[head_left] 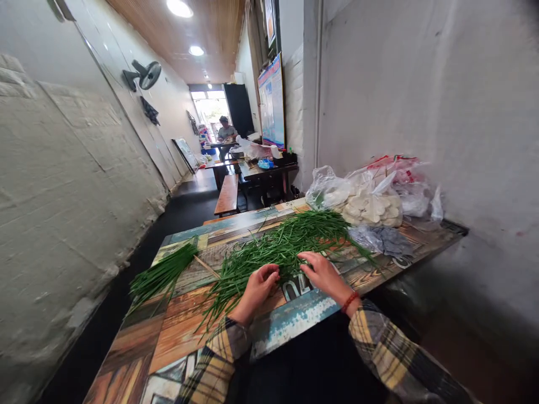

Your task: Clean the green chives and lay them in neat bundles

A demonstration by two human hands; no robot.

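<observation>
A loose heap of long green garlic chives (286,241) is spread across the wood-patterned table (147,331). At its near edge, my left hand (259,289) has its fingers curled in toward the thumb; what they pinch, if anything, is too small to make out. My right hand (322,276), with a red bracelet at the wrist, reaches to the heap's near side, its thumb and fingers apart. A gap separates the two hands. On the table's left side lies a neater bundle of chives (166,272), aligned lengthwise.
Clear plastic bags holding pale, flat pieces (373,207) stand at the table's back right, with a crumpled grey plastic bag (383,240) before them. A thin stick (207,267) lies between bundle and heap. Beyond are a bench (227,194), more tables and a seated person (227,132).
</observation>
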